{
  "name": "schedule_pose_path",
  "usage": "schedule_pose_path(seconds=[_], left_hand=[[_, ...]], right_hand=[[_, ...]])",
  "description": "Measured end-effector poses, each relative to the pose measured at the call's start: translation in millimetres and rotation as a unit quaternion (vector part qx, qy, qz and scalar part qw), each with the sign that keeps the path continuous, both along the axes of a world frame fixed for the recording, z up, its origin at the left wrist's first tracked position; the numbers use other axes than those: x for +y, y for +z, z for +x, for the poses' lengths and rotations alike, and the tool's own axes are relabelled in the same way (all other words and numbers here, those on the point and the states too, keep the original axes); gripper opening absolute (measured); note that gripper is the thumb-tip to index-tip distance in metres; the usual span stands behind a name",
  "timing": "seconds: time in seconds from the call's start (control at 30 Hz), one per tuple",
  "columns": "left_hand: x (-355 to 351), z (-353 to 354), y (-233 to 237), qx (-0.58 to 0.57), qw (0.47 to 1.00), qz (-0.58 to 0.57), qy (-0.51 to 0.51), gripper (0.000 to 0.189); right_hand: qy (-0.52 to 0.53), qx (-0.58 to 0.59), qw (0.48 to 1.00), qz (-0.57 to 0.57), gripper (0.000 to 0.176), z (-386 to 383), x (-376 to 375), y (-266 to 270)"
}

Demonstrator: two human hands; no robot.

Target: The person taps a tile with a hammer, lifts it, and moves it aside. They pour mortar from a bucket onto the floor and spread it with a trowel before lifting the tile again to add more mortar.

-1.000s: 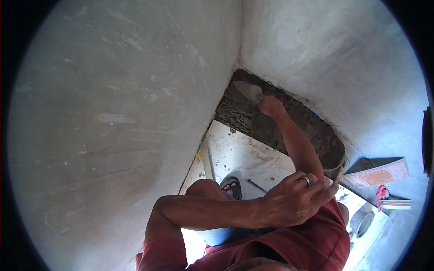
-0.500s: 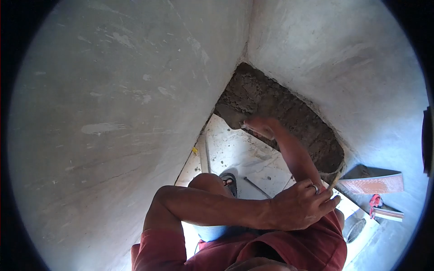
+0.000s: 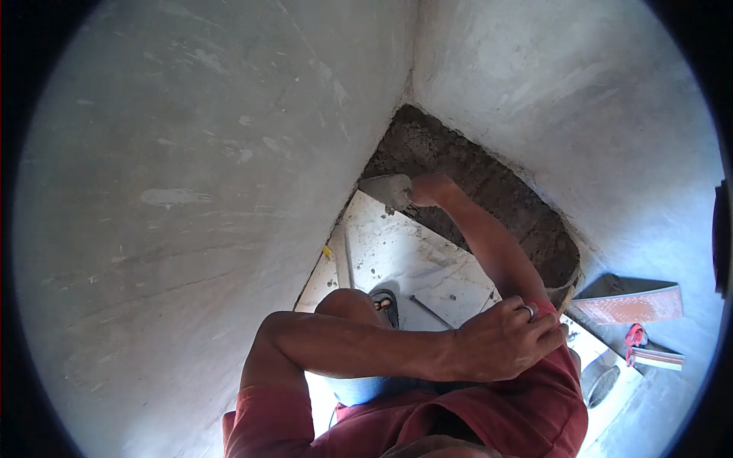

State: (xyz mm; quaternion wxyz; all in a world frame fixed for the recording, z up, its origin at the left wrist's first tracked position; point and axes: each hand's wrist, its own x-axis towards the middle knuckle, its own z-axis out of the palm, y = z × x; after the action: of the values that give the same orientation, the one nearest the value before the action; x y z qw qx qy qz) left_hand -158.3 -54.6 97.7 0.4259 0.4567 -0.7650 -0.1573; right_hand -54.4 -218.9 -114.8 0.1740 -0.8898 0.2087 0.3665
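My right hand (image 3: 430, 190) is closed round a trowel (image 3: 388, 189), its handle mostly hidden by the fingers. The blade lies at the left corner of the dark wet mortar bed (image 3: 489, 179), beside the edge of the white marbled tiles (image 3: 397, 244). Bits of mortar cling near the blade's lower edge. My left hand (image 3: 508, 340), with a ring on one finger, is crossed over my chest, its fingers curled against my right upper arm at the red sleeve.
Grey plastered walls (image 3: 191, 229) meet at the corner above the mortar. On the tiles lie a dark rod (image 3: 431, 312) and a light strip (image 3: 343, 259), near my sandalled foot (image 3: 385, 305). Tile pieces (image 3: 637, 304), a red cloth (image 3: 634, 340) and a round container (image 3: 603, 386) are at right.
My right hand and the trowel have moved slightly up and left, and the blade has turned to show a lighter face. My left hand stays at the sleeve.
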Motion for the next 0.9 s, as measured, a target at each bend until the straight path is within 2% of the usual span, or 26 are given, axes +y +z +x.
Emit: schedule_pose_path(seconds=[0.13, 0.23, 0.3, 0.5, 0.57, 0.67, 0.77, 0.8, 0.87, 0.9], left_hand=[[4.7, 0.8, -1.6, -0.003, 1.000, 0.018, -0.001, 0.040], [5.2, 7.6, 0.2, -0.003, 1.000, 0.020, -0.001, 0.040], [4.7, 10.2, 1.0, -0.008, 1.000, 0.024, -0.004, 0.040], [3.1, 5.6, -1.0, 0.007, 0.999, 0.023, -0.022, 0.041], [3.5, 6.3, -1.4, -0.007, 1.000, 0.007, 0.002, 0.042], [8.4, 9.1, -0.1, 0.003, 0.999, 0.033, -0.016, 0.042], [9.0, 10.5, -2.0, 0.003, 1.000, 0.026, -0.014, 0.041], [7.2, 11.1, -1.7, 0.003, 1.000, 0.023, -0.012, 0.041], [6.4, 8.6, -0.8, 0.005, 0.999, 0.024, -0.046, 0.041], [5.4, 7.0, -0.1, 0.005, 0.999, 0.020, -0.049, 0.041]], right_hand=[[0.041, 0.008, 0.998, -0.042, 0.036, -21.5, -11.7, -18.7], [0.091, 0.011, 0.993, -0.077, 0.037, -40.9, -23.2, 23.1], [0.116, 0.008, 0.989, -0.096, 0.036, -41.2, -23.4, 29.2], [0.044, 0.016, 0.997, -0.056, 0.033, -17.9, 0.3, 4.6], [0.027, 0.021, 0.998, -0.052, 0.028, -15.9, 6.7, -12.0], [0.052, -0.016, 0.997, -0.060, 0.026, -54.5, -9.4, -19.9], [0.093, -0.003, 0.992, -0.087, 0.028, -88.0, -9.5, 22.1], [0.095, -0.003, 0.991, -0.090, 0.028, -92.3, -1.5, 19.0], [0.004, -0.072, 0.997, -0.035, 0.029, -105.3, 24.5, 1.0], [0.001, -0.071, 0.997, -0.039, 0.029, -107.4, 34.2, -1.1]])
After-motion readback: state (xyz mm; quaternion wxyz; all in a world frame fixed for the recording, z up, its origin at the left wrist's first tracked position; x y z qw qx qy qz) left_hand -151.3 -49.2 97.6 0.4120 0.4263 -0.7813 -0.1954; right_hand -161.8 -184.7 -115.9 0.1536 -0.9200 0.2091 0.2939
